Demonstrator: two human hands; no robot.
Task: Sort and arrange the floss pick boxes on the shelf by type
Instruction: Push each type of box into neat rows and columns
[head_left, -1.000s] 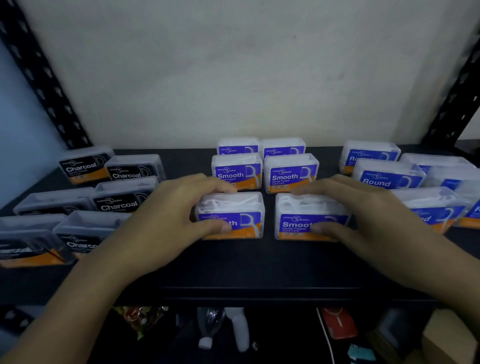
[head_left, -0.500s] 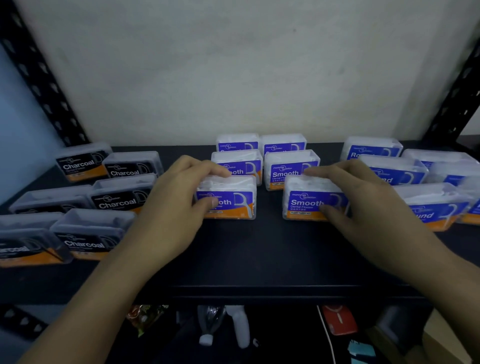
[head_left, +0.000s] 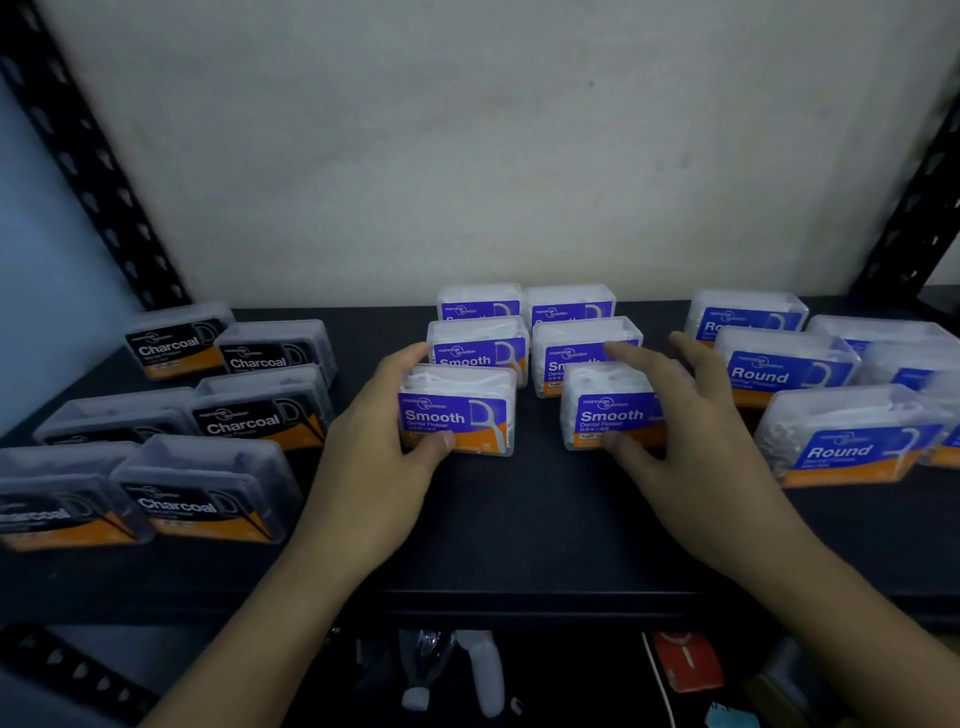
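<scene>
The left hand (head_left: 374, 441) grips the left Smooth box (head_left: 457, 415); the right hand (head_left: 691, 431) pinches the right Smooth box (head_left: 608, 415), thumb in front. Uneven pushing could knock the Smooth row (head_left: 478, 345) just beyond the fingers askew. The shelf (head_left: 519, 519) is dark and flat, backed by a pale wall (head_left: 467, 156).

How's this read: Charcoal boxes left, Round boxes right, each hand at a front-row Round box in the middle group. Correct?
One error. The head view shows the left hand and right hand at front-row boxes labelled Smooth, not Round: the left Smooth box and the right Smooth box. Charcoal boxes left and Round boxes right stand.
</scene>
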